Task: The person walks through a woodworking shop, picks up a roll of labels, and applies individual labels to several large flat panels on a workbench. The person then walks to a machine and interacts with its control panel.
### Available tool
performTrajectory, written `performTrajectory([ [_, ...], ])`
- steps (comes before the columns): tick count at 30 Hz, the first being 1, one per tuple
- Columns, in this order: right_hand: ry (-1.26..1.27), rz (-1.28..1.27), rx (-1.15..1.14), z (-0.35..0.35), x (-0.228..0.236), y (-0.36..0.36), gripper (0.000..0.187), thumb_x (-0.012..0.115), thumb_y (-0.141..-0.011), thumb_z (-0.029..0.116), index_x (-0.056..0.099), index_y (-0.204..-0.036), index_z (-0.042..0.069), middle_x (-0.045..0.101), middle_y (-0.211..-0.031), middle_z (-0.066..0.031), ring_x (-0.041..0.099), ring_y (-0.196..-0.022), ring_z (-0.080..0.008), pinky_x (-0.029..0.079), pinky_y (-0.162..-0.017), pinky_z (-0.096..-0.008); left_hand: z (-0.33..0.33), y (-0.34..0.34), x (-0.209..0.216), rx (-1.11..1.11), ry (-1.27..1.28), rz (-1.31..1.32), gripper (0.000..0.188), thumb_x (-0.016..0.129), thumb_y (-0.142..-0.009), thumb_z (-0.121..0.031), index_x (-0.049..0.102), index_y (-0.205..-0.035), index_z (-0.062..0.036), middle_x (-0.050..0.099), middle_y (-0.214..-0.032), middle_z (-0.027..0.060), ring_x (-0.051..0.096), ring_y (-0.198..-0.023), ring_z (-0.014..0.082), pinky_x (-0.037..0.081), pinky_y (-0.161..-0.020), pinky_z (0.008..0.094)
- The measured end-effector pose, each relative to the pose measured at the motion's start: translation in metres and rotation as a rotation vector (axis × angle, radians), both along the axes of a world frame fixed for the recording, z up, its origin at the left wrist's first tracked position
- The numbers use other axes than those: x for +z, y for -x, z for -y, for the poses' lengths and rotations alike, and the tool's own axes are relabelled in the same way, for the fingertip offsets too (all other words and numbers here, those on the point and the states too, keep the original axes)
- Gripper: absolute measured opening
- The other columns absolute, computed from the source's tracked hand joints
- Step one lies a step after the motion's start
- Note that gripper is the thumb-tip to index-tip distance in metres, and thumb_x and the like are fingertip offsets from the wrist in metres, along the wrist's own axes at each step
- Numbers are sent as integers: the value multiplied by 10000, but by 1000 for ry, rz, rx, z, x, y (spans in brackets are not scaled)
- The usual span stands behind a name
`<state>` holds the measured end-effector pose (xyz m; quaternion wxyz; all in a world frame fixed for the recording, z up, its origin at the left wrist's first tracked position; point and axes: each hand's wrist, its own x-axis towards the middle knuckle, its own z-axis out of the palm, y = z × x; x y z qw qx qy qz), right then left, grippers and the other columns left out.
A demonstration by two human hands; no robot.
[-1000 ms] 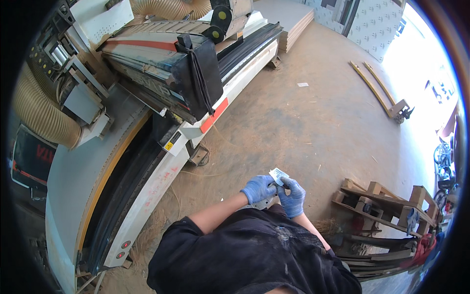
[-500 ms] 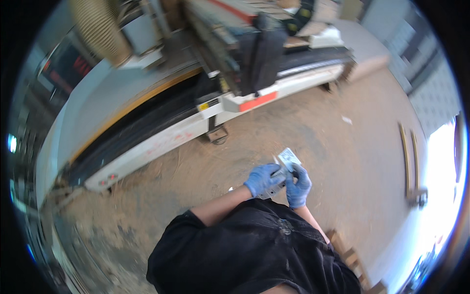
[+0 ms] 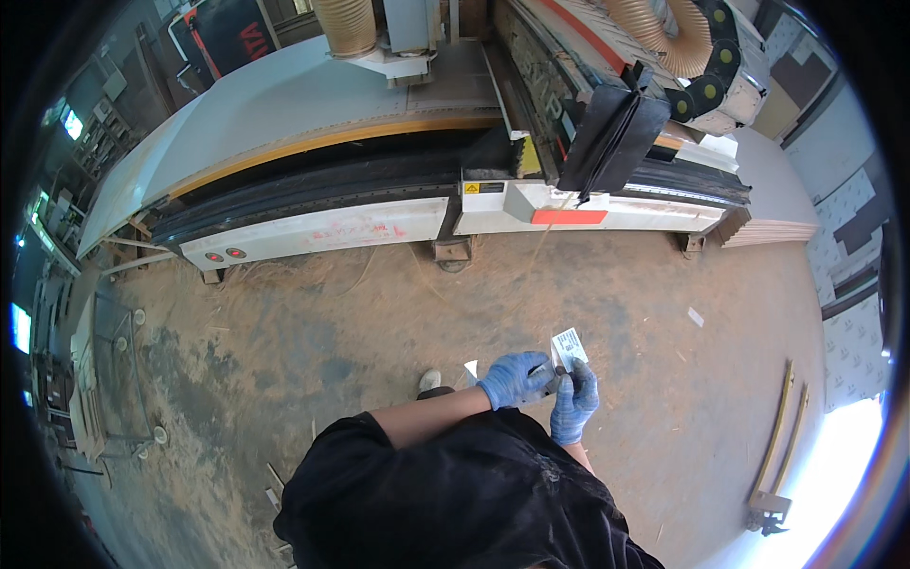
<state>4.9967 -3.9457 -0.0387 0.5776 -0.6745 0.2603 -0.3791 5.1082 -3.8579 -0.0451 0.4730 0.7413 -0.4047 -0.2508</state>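
In front of my body, both hands wear blue gloves and are close together. My right hand (image 3: 574, 406) is closed, with thumb and fingers pinching a small white printed label (image 3: 569, 347) that sticks up above the fingertips. Beside it, my left hand (image 3: 515, 379) is curled, its fingertips meeting the right hand's near the label's lower end. What lies inside the left fingers is mostly hidden; a greyish bit shows between the hands. A white pointed scrap (image 3: 471, 369) shows just left of the left hand; whether it is held I cannot tell.
Ahead stands a long CNC router (image 3: 327, 230) with a white side beam and a black hanging flap (image 3: 614, 142). Stacked boards (image 3: 770, 231) lie at its right end. A two-pronged yellow pallet jack (image 3: 779, 436) stands at right, a metal rack (image 3: 123, 379) at left. Sawdust covers the floor.
My view has swung left and up, so the machine sits further right and shows more fully. Both hands stay together, and the label still stands above the right fingers.
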Motion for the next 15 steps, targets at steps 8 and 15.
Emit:
performTrajectory([
  [8, 88, 19, -53, -2, 21, -22, 227, 503, -879, 106, 569, -1035, -43, 593, -976, -81, 532, -914, -148, 421, -833, -287, -29, -34, -17, 301, 477, -727, 227, 563, -852, -234, 612, -988, -59, 621, -886, 16, 576, -765, 111, 480, -659, 270],
  [15, 19, 48, 80, -15, 20, -92, 183, 529, -884, 93, 585, -1010, -26, 608, -959, -83, 545, -899, -139, 428, -828, -271, -97, -130, -14, 618, 587, -423, 251, 586, -858, -238, 595, -985, -22, 602, -858, 9, 535, -746, 72, 455, -656, 236],
])
